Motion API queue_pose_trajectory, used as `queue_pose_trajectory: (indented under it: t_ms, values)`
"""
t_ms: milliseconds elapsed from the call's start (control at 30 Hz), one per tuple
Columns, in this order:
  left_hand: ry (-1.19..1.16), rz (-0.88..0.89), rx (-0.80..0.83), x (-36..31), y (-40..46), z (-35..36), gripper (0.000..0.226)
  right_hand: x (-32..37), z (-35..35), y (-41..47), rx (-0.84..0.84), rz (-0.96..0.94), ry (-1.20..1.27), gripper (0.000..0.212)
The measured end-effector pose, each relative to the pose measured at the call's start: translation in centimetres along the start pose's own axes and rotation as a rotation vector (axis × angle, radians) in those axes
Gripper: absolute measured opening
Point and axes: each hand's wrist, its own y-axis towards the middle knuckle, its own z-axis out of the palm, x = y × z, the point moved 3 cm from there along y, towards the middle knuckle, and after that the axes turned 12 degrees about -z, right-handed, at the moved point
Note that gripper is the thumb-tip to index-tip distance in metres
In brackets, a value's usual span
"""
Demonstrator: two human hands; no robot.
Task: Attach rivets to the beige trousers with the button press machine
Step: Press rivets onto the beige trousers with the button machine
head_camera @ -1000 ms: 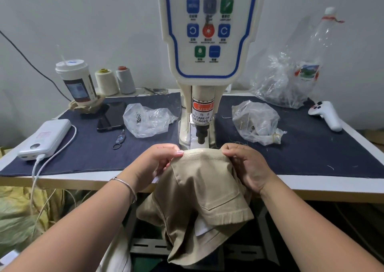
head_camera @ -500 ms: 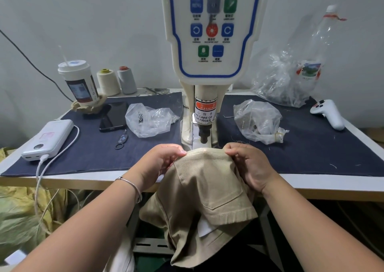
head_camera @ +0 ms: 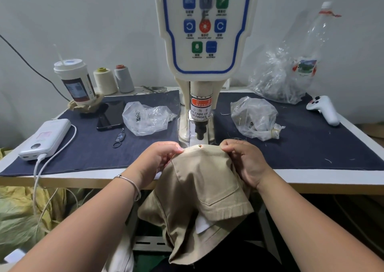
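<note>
The beige trousers (head_camera: 199,190) hang off the table's front edge, their top edge stretched flat just in front of the button press machine (head_camera: 204,43). A small copper rivet (head_camera: 200,146) shows on that edge, just below the black punch (head_camera: 200,131). My left hand (head_camera: 158,159) pinches the fabric at the left of the rivet. My right hand (head_camera: 243,161) pinches it at the right, fingers curled over the fold.
On the dark blue mat (head_camera: 93,147) lie a power bank (head_camera: 45,138) with its cable, a phone (head_camera: 112,114), a key ring (head_camera: 118,140) and two plastic bags of parts (head_camera: 145,117) (head_camera: 254,116). A cup (head_camera: 74,82), thread cones (head_camera: 113,80), a larger bag (head_camera: 284,78) and a white controller (head_camera: 323,109) stand further back.
The trousers' top edge has moved slightly toward me from under the punch, and a rivet now shows on it. Both hands keep their grip.
</note>
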Motion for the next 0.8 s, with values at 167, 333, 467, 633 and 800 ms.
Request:
queue_pose_trajectory:
  t_ms: [167, 333, 467, 633, 800]
  values:
    - [0.021, -0.034, -0.002, -0.5, -0.8, 0.3, 0.028, 0.3, 0.2, 0.0, -0.016, 0.055, -0.044, 0.026]
    - [0.177, -0.002, -0.011, -2.3, -3.1, 1.0, 0.021, 1.4, 0.6, -1.3, 0.015, 0.063, 0.010, 0.017]
    - [0.408, 0.098, 0.128, -4.1, -7.1, 1.9, 0.017, 3.3, 0.6, -3.6, 0.167, 0.032, 0.019, 0.013]
    - [0.707, 0.305, 0.136, -6.8, -12.9, 5.4, 0.013, 4.3, 0.4, -7.0, 0.294, 0.199, 0.013, 0.037]
    - [0.949, 0.453, 0.131, -8.3, -17.2, 8.5, 0.012, 3.3, 1.6, -9.8, 0.390, 0.367, -0.150, 0.013]
